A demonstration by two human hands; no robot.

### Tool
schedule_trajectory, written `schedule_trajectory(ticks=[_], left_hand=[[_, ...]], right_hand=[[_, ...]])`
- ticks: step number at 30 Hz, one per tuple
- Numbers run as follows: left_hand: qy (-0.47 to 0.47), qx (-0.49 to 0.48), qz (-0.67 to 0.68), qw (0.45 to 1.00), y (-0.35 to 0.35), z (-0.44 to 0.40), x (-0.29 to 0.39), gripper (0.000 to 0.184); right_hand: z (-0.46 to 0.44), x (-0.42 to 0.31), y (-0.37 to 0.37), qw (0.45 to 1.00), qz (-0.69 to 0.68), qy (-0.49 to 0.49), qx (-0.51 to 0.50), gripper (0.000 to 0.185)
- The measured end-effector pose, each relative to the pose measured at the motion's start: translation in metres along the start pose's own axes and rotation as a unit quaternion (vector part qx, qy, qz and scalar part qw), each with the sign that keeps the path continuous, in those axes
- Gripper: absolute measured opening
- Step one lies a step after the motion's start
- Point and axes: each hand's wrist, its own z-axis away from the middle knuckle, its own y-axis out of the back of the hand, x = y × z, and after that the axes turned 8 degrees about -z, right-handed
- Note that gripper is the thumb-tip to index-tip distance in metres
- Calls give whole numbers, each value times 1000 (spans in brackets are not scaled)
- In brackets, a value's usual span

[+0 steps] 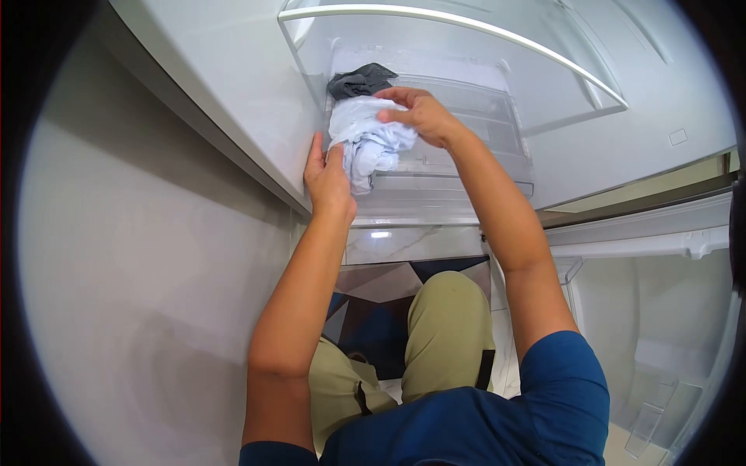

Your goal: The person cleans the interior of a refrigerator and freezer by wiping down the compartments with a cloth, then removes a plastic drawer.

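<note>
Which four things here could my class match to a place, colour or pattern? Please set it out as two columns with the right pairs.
Column one
1. White plastic bag
2. Crumpled bundle
3. T-shirt
4. Floor mat

Column two
A. Patterned with angular shapes
B. Dark grey, inside the fridge
C. Between left hand and right hand
D. Plain blue

Right pairs: 1-C, 2-B, 3-D, 4-A

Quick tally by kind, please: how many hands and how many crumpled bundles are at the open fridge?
Hands: 2 (left hand, right hand)
Bundles: 2 (white bundle, grey bundle)
Total: 4
</note>
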Motion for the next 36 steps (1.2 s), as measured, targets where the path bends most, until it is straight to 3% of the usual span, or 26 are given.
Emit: schedule_trajectory(ticks=[1,2,5,6,8,10,12,13,15,16,18,19,20,22,23,24,26,28,30,31,32,34,35,36], left_hand=[[-2,7,-15,1000,0,-1,-1,53],[-2,6,-15,1000,0,-1,-3,53],[17,-13,-25,999,-2,2,-5,57],[16,9,-17,1000,-2,0,-8,56],[14,31,-9,999,5,-6,-17,54],[-3,-16,5,1000,11,-12,-25,51],[5,-23,27,999,10,-9,-23,47],[11,-31,48,998,8,-8,-21,44],[32,-15,67,997,6,-7,-19,40],[54,2,86,995,7,-6,-18,36],[89,35,75,993,6,-4,-12,35],[123,66,64,988,4,-2,-10,34],[122,64,64,988,2,-1,-9,34],[70,53,8,996,3,5,-12,35],[70,52,9,996,4,6,-12,35],[52,38,6,998,5,6,-12,36],[32,23,2,999,7,8,-11,38],[10,-7,-105,994,14,10,-14,40],[-18,-9,-166,986,21,14,-24,41],[-43,-11,-224,974,20,17,-27,43],[-41,-10,-224,974,20,18,-29,43],[-63,3,-270,961,17,20,-26,48],[-62,5,-269,961,17,21,-22,48],[-85,-8,-272,958,15,24,-18,50]], right_hand=[[1,-7,5,1000,15,-18,17,41],[-5,-10,9,1000,16,-18,19,41],[-24,-19,11,977,64,21,204,32],[-23,-27,7,976,64,22,205,32],[-19,-45,-2,963,109,146,197,41],[6,-54,-22,950,191,144,202,35],[22,-47,-40,913,375,93,132,42],[31,-39,-47,912,376,94,132,42],[43,-7,-53,794,559,222,87,45],[39,8,-43,794,559,222,86,45],[31,22,-17,943,310,118,-26,47],[30,19,-8,902,414,95,-79,57],[28,20,-3,901,415,96,-78,57],[29,13,-6,769,637,44,-14,59],[26,8,-6,761,648,20,4,64],[22,8,-1,761,648,19,5,64],[7,10,15,820,567,79,27,63],[-3,8,25,803,584,101,64,63],[-21,4,39,786,615,-61,-20,61],[-20,2,45,791,611,2,-7,56],[-14,0,55,791,611,2,-9,56],[9,-32,49,936,336,67,77,40],[15,-48,38,936,336,66,76,40],[24,-64,28,916,347,164,116,40]])
